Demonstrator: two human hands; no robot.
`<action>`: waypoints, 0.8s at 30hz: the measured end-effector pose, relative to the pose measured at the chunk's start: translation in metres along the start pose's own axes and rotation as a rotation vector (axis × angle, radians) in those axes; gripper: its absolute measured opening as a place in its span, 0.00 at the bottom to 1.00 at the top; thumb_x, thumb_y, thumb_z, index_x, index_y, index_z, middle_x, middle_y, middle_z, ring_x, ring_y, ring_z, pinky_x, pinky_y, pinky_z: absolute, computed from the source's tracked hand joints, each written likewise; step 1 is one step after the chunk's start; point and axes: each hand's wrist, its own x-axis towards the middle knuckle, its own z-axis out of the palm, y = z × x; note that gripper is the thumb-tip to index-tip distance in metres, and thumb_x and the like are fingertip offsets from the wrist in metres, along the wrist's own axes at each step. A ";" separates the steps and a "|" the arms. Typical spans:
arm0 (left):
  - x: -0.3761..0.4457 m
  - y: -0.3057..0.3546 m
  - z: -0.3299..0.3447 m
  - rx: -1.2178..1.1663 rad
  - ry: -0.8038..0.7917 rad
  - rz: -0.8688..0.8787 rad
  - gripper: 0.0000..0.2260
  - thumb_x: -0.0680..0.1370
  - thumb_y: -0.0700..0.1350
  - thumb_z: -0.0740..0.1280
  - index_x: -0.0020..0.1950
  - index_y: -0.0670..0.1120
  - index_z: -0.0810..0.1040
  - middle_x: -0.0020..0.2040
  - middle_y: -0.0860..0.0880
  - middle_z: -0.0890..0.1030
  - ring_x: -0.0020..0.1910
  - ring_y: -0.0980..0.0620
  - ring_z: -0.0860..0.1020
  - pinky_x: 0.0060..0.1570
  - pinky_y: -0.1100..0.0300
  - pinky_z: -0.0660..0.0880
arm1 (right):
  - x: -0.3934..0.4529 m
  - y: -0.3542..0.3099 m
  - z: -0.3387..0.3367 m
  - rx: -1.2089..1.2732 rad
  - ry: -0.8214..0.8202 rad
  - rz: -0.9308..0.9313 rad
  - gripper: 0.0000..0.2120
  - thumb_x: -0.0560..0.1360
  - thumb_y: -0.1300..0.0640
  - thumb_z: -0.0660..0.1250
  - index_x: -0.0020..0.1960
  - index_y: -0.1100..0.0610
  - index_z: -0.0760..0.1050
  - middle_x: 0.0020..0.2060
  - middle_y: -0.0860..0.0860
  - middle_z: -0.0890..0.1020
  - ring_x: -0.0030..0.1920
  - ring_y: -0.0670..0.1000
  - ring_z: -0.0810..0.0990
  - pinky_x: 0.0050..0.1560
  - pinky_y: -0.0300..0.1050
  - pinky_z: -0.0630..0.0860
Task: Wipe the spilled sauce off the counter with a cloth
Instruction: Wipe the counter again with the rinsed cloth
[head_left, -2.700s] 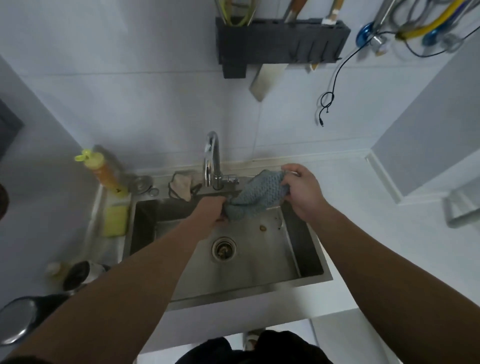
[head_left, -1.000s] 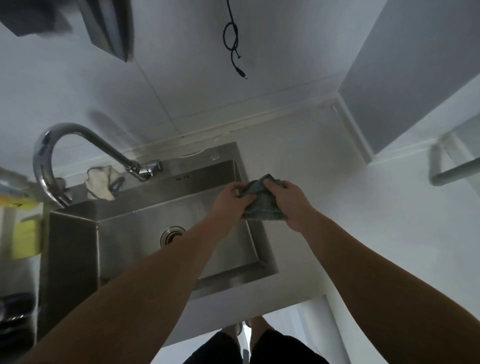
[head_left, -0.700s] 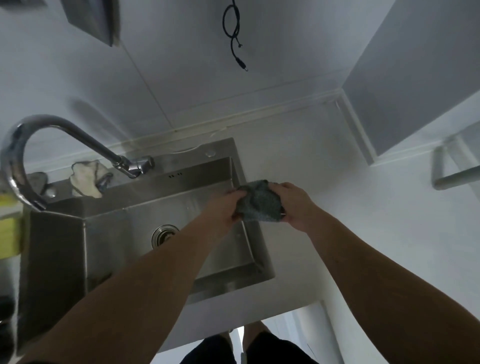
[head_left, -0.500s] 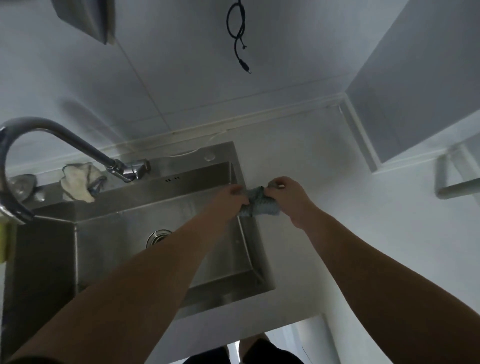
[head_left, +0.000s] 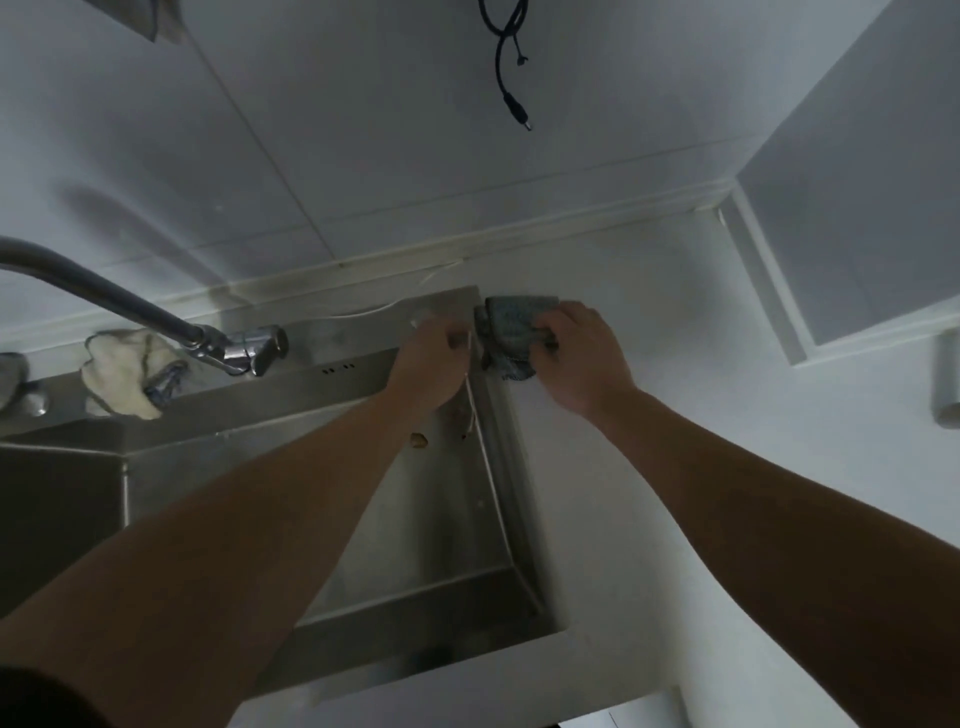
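Note:
A grey-blue cloth lies bunched on the white counter, at the back right corner of the steel sink. My right hand grips its right side, fingers curled over it. My left hand hovers over the sink rim right beside the cloth's left edge with its fingers curled. Whether it grips the cloth I cannot tell. I see no sauce on the visible counter.
A curved faucet reaches over the sink from the left, with a white rag behind it. Small brown scraps lie in the basin. A black cable hangs on the wall. A white boxed column stands at the right.
Both hands carried the cloth from over the basin back and right to the counter at the sink's corner. The view has moved closer and to the right.

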 end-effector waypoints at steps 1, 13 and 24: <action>0.001 -0.004 0.002 -0.004 0.043 -0.004 0.13 0.80 0.41 0.63 0.63 0.48 0.79 0.53 0.45 0.83 0.47 0.45 0.82 0.50 0.48 0.81 | 0.004 -0.005 0.007 -0.010 0.008 -0.044 0.24 0.78 0.49 0.60 0.64 0.62 0.81 0.63 0.61 0.81 0.63 0.65 0.78 0.69 0.58 0.73; 0.027 -0.008 0.027 0.064 0.240 0.182 0.16 0.84 0.54 0.56 0.62 0.45 0.75 0.59 0.44 0.79 0.59 0.43 0.74 0.61 0.47 0.71 | 0.042 -0.002 0.056 -0.340 -0.293 -0.218 0.43 0.82 0.28 0.39 0.87 0.53 0.41 0.87 0.50 0.43 0.86 0.53 0.39 0.83 0.62 0.34; 0.026 -0.014 0.030 0.037 0.329 0.231 0.18 0.85 0.53 0.54 0.69 0.47 0.76 0.64 0.46 0.79 0.65 0.46 0.73 0.66 0.51 0.69 | 0.067 -0.013 0.060 -0.319 -0.252 -0.163 0.43 0.81 0.29 0.40 0.87 0.54 0.41 0.87 0.51 0.44 0.86 0.54 0.40 0.82 0.64 0.35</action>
